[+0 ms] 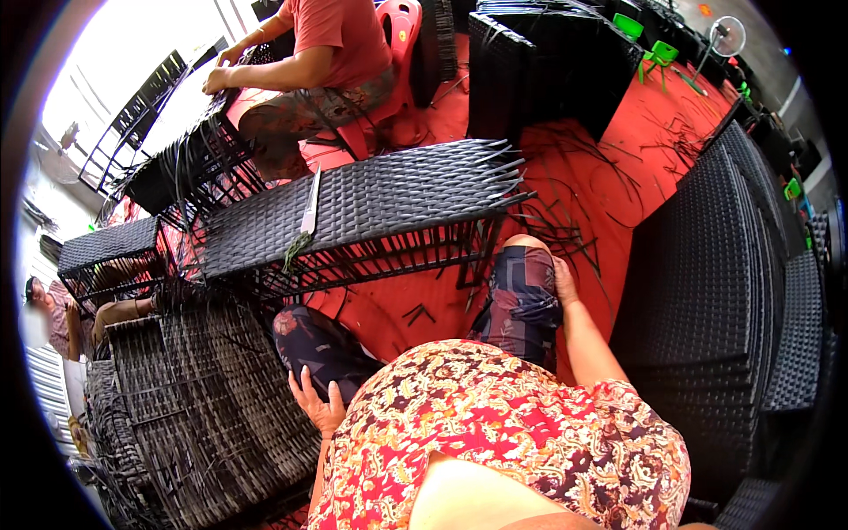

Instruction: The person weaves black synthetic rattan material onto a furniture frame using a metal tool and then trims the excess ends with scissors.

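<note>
Woven black panel [371, 199] lies across its frame in front of the knees; top face looks fully woven, right edge still has loose strand ends [503, 172] sticking out untrimmed, and the side below shows bare uprights with only a few strands through, so judged top done, sides and end trimming left. Knife [310, 205] rests on the woven top near its left part, a small green tuft at its lower end, nobody touching it. Cut strand scraps [565, 234] scattered on the red floor [671, 132]

Left hand [315, 402] resting flat on left thigh, fingers spread apart, holding nothing. Right hand [563, 281] laid on right knee, fingers loosely apart, empty. Both hands well apart from the panel and knife, arms bent back toward the body. Another person [331, 40] in a red shirt sits beyond, hands on a separate black frame [190, 146]
</note>
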The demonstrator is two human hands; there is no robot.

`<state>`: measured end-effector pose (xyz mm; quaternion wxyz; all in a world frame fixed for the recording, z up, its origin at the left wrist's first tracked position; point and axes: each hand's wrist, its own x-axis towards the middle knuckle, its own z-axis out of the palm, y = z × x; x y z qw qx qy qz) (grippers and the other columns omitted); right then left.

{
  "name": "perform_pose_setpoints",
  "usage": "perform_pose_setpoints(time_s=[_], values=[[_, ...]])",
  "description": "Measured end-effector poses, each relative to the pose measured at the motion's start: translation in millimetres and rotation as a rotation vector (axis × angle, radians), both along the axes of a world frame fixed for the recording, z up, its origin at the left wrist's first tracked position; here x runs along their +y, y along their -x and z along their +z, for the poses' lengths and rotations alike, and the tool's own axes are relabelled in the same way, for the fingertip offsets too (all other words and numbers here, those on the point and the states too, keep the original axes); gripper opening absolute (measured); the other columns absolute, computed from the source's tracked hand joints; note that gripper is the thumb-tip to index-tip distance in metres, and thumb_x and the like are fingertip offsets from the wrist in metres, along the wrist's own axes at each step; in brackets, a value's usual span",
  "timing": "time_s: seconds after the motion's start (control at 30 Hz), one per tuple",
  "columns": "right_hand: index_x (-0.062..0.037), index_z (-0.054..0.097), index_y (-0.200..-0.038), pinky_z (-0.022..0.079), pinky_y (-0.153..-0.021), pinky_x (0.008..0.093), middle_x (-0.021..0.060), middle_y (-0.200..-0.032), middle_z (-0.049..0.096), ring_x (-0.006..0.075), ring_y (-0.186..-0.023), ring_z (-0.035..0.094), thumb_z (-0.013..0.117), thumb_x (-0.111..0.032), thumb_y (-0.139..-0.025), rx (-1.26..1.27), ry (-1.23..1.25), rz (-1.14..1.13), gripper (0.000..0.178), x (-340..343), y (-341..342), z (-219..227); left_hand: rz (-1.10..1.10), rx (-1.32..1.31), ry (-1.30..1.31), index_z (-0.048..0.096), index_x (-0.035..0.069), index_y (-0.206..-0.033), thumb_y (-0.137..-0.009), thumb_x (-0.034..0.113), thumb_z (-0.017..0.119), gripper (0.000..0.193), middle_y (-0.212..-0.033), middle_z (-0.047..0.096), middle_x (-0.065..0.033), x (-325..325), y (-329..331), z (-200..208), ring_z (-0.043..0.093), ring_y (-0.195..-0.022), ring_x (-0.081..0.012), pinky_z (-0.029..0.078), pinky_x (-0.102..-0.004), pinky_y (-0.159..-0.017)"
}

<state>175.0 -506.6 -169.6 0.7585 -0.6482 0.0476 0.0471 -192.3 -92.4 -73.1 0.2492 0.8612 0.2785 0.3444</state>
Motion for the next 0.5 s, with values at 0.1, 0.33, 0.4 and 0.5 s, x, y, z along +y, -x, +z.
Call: perform_pose_setpoints(time_s=[0.1, 0.33, 0.4, 0.5], values=[[-0.0044, 0.058, -0.102, 0.042, -0.081, 0.0276, 0.005, -0.09, 0.059, 0.0176, -0.084, 0.054, 0.051, -0.034, -0.088, -0.138, 0.308, -0.083, 0.033, 4, 15, -2, 0.015, 0.018, -0.002, 0.042, 0.012, -0.131, -0.076, 0.02, 0.062, 0.059, -0.14, 0.027, -0.0198, -2, 1, 3, 0.031, -0.127, -0.0365, 0.027, -0.0444, -0.102], [0.0, 0.061, -0.084, 0.042, -0.068, 0.0268, 0.0016, -0.073, 0.058, 0.0138, -0.071, 0.052, 0.049, -0.031, -0.089, -0.091, 0.332, 0.041, 0.034, 40, 82, 74, -0.005, -0.004, 0.011, 0.042, 0.012, -0.131, -0.078, 0.02, 0.061, 0.057, -0.141, 0.026, -0.019, 2, 5, -3, 0.03, -0.127, -0.0363, 0.028, -0.0451, -0.102], [-0.0022, 0.061, -0.096, 0.041, -0.075, 0.0247, 0.0004, -0.081, 0.059, 0.0134, -0.075, 0.053, 0.045, -0.034, -0.091, -0.096, 0.342, 0.219, 0.036, 24, 64, 38, -0.022, 0.012, -0.001, 0.042, 0.012, -0.131, -0.078, 0.02, 0.062, 0.057, -0.141, 0.025, -0.0189, 1, 2, 1, 0.03, -0.127, -0.0363, 0.028, -0.0448, -0.102], [-0.0026, 0.058, -0.104, 0.041, -0.078, 0.0243, 0.0025, -0.085, 0.061, 0.0125, -0.078, 0.055, 0.041, -0.034, -0.093, 0.061, 0.326, 0.116, 0.038, 22, 44, 5, -0.041, 0.024, -0.007, 0.043, 0.012, -0.131, -0.078, 0.021, 0.062, 0.057, -0.14, 0.026, -0.019, 0, -3, 4, 0.03, -0.127, -0.0362, 0.029, -0.0445, -0.102]])
